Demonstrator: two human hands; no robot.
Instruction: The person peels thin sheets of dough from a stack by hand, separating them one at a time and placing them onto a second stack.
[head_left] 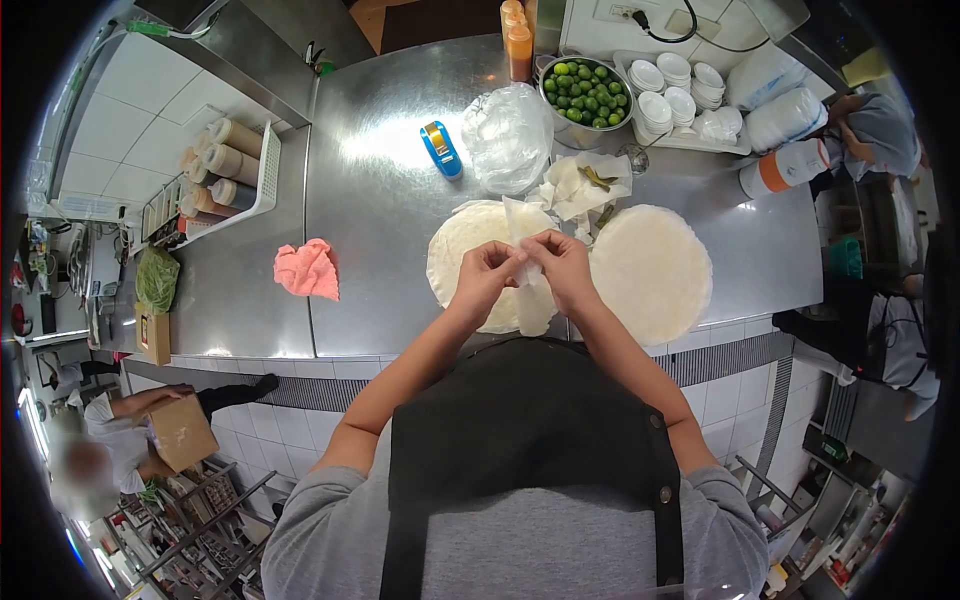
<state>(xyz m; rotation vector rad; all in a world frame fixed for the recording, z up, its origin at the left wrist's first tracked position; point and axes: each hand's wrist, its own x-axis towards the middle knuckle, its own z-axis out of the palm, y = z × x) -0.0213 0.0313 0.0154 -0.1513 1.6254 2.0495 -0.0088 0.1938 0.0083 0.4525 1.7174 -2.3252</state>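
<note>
Both my hands are closed in a pinch on a thin, pale, crumpled sheet (pixel 522 218), fingertips meeting near its middle. My left hand (pixel 487 278) grips it from the left, and my right hand (pixel 560 268) from the right. A strip of the same pale material hangs below the fingers. Under the hands lies a round stack of thin off-white dough sheets (pixel 455 245), partly hidden by them. Beside my right hand is a second round stack of dough sheets (pixel 655 275), smooth on top. Crumpled white paper with green chili peppers (pixel 600 180) on it lies just beyond.
On the steel table (pixel 380 230) are a blue tape dispenser (pixel 440 150), a clear plastic bag (pixel 508 138), a bowl of limes (pixel 587 93), a tray of small white cups (pixel 690 138) and a pink cloth (pixel 307 269). At left, a person holds a cardboard box (pixel 183 433).
</note>
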